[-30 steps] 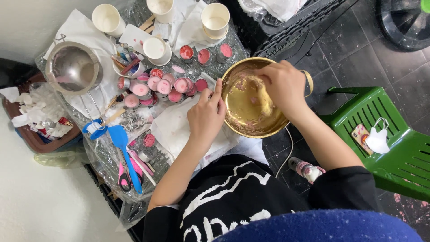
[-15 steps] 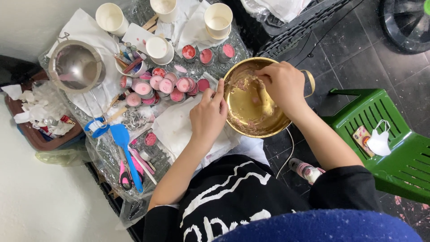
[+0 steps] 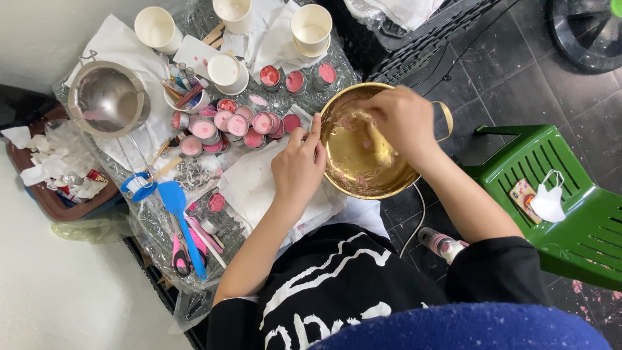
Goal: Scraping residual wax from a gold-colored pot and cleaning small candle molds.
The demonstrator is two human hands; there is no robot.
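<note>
Gold metal bowl (image 3: pixel 363 162) at the table's right edge, tilted toward the body, smeared pink inside. Left hand (image 3: pixel 298 165) clamped on the near rim, fingers curled over it. Right hand (image 3: pixel 403 120) bunched over the far rim, fingertips down inside (possibly pinching something small; cannot tell from here). Just left of the bowl, white paper sheets (image 3: pixel 249 185), then a cluster of small pink-filled tins (image 3: pixel 236 123). Farther out: blue spatula (image 3: pixel 178 214), steel strainer (image 3: pixel 107 100), paper cups (image 3: pixel 311 29). Green plastic chair (image 3: pixel 570 214) well apart at right.
</note>
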